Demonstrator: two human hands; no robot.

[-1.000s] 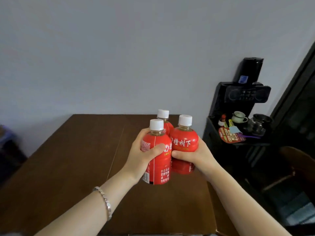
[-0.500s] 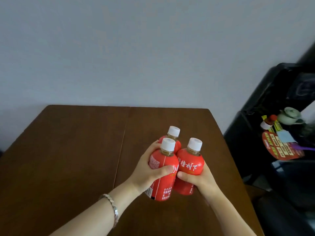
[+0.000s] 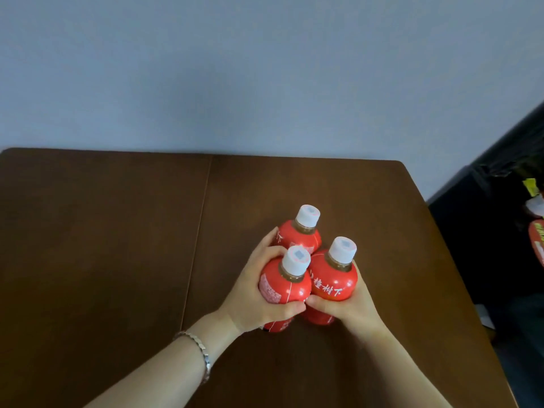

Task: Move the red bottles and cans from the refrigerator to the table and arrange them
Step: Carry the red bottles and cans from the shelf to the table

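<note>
On my remote feed, three red plastic bottles with white caps (image 3: pixel 300 238) stand bunched together, touching, over the dark brown wooden table (image 3: pixel 117 231) (right half). The left hand (image 3: pixel 250 301) wraps the near-left bottle (image 3: pixel 284 288); the right hand (image 3: pixel 350 310) clasps the near-right bottle (image 3: pixel 334 285).

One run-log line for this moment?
left hand: grips front-left bottle | right hand: grips front-right bottle | rear bottle: against front pair, left fingertips on it | table: beneath, contact unclear
</note>
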